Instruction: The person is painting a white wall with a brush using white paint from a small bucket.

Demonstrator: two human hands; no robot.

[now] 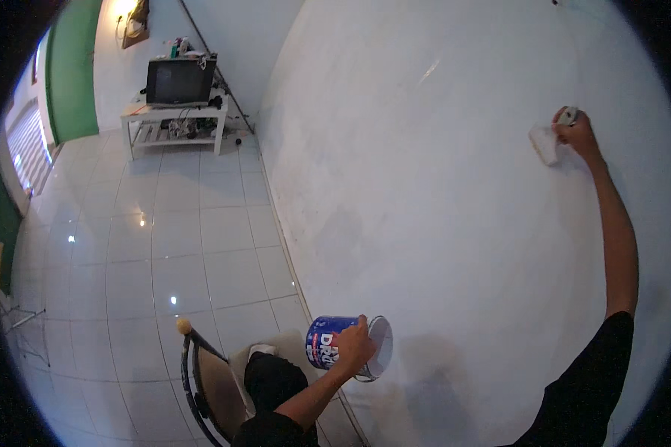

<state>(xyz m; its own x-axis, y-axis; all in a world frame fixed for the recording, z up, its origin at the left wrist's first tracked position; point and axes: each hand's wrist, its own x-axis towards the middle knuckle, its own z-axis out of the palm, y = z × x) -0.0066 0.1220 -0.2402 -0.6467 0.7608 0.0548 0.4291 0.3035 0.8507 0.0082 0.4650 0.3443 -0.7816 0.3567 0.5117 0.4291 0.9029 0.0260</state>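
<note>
My right hand (579, 134) grips a wide paintbrush (544, 144) by its handle, up on the white wall (425, 195). The brush head is pale and lies against or very near the wall surface. Lower down, my left hand (355, 347) is closed on a blue paint can (323, 343) that bears writing. The can is tilted, and its mouth points to the right of the picture, close to the wall. White paint seems to coat the inside of its rim. Greyish patches show on parts of the wall.
Below me a chair with a dark metal frame and a brown backrest (215, 380) stands on white floor tiles (128, 285). At the far end, an old television (180, 82) sits on a white low table (173, 114). A green door (72, 72) is at the upper left.
</note>
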